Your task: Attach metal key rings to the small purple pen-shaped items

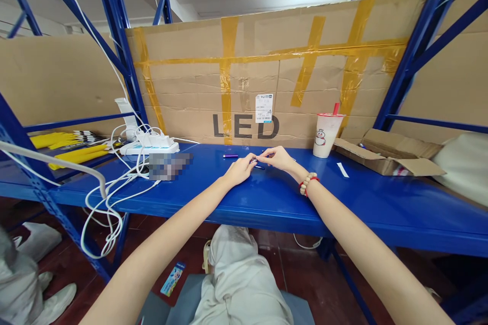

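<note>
My left hand [241,169] and my right hand [280,158] meet just above the blue shelf top. Both have their fingers pinched together around something small, with a shiny bit at the left fingertips; what it is cannot be made out. A dark, slim pen-like piece [260,167] lies just below the fingertips. Left of the hands, a short purple-blue pen-like tube [230,156] rests on the surface. A beaded bracelet [308,183] circles my right wrist.
A paper cup with red straw [327,134] and an open cardboard box [389,155] stand right, near a white strip [342,169]. White cables [110,213] and a power strip [150,148] crowd the left. A cardboard wall [183,91] backs the blue shelf [213,203].
</note>
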